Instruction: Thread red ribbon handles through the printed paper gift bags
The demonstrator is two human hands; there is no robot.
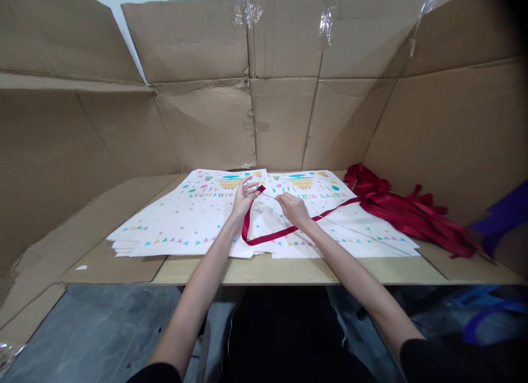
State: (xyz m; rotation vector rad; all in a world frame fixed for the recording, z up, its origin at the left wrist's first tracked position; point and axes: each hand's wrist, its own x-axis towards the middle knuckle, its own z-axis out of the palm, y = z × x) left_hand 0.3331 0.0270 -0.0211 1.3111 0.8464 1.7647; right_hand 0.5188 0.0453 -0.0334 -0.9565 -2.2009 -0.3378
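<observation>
My left hand [245, 198] pinches one end of a dark red ribbon [270, 237] between thumb and finger, its other fingers raised. From there the ribbon drops in a loop over the paper and runs right to a bundle. My right hand [292, 206] is closed on a thin pale rod or wire [350, 227], whose tip reaches toward the ribbon end and whose length slants down to the right. Beneath both hands lie stacks of white paper sheets [173, 218] printed with birthday lettering, stars and colored triangles.
A heap of red ribbons [412, 212] lies at the right of the table. Cardboard walls [198, 119] enclose the back and both sides. Blue-purple strips [505, 218] hang at the far right. The table's front edge [289, 275] runs below my forearms.
</observation>
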